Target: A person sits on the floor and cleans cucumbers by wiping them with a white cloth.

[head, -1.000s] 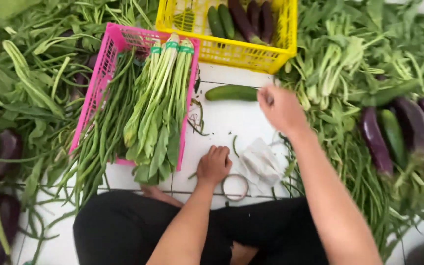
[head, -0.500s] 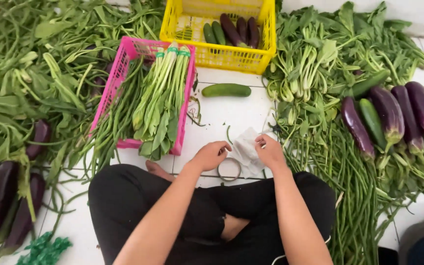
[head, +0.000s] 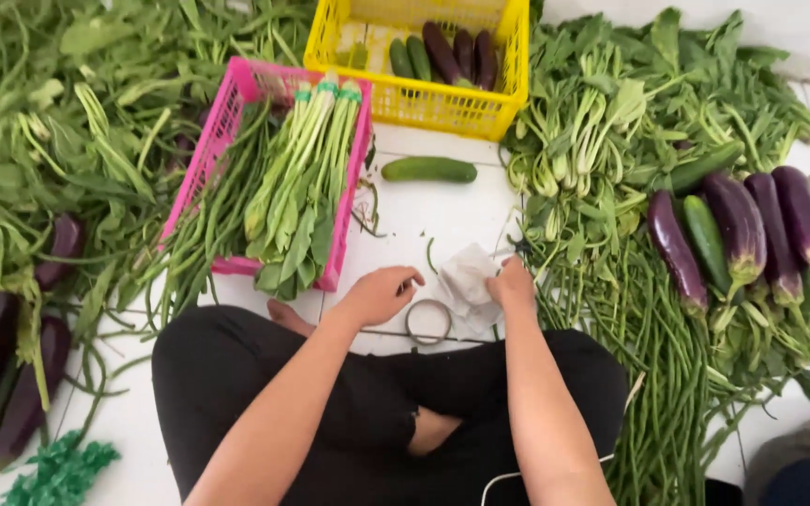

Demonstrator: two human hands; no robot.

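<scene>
Both hands had drawn in from half a second earlier. Left hand (head: 382,295) rested loosely curled, empty, beside the tape ring (head: 428,320) on the floor; right hand (head: 512,286) pinched the white cloth (head: 466,281). Bundling seemingly paused; next needs stalks gathered.

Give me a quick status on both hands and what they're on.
Left hand open, resting by small clear tape ring on white floor. Right hand closed on crumpled white cloth. Loose green cucumber lies beyond, apart from both.
</scene>
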